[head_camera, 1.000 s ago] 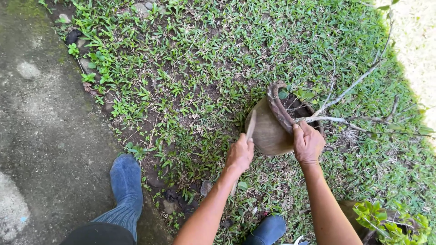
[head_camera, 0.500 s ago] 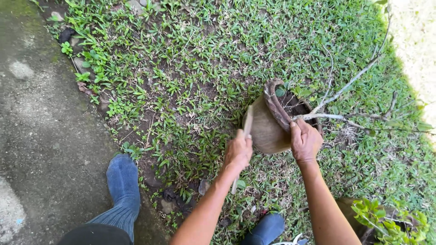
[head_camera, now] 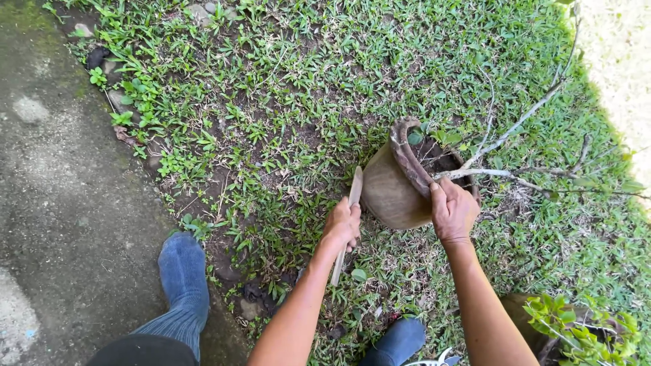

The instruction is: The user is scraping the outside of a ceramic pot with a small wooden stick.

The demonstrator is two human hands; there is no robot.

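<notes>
A brown clay-coloured pot (head_camera: pixel 390 190) lies tilted on the grass, its mouth toward the upper right, with dark soil and a thin bare-branched plant (head_camera: pixel 515 129) growing out of it. My right hand (head_camera: pixel 453 211) grips the pot's rim at the base of the plant stem. My left hand (head_camera: pixel 343 225) is closed around a long flat pale tool, like a blade or stick (head_camera: pixel 352 196), held upright against the pot's left side.
Patchy grass and bare soil surround the pot. A grey concrete path (head_camera: pixel 61 203) runs along the left. My feet in blue socks (head_camera: pixel 182 271) stand at the grass edge. Another potted green plant (head_camera: pixel 576 329) sits at the bottom right; scissors handles (head_camera: pixel 434 359) show at the bottom.
The view has drifted slightly; my left hand with the tool stays by the pot's left side, and my right hand keeps its hold on the rim.
</notes>
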